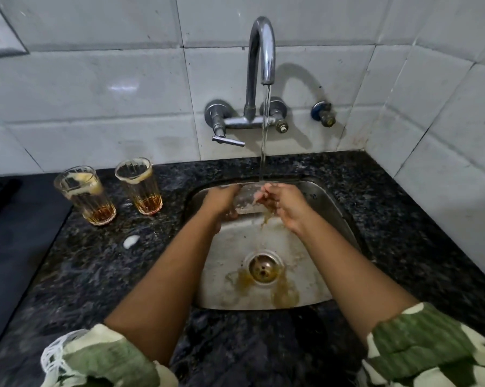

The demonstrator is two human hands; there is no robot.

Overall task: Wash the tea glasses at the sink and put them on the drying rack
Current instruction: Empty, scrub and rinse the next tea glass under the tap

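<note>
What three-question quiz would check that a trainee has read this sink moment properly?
1. How many tea glasses stand on the counter left of the sink, still holding brown liquid?
2. True or false: the tap is off.
3. Which hand grips the glass being rinsed: (a) left, (b) right, (c) neither?

Key
1. Two: the left glass and the right glass.
2. False: a stream runs down onto the hands.
3. (a): the left hand grips the rinsed glass; the right hand has its fingers at the glass's mouth.
</note>
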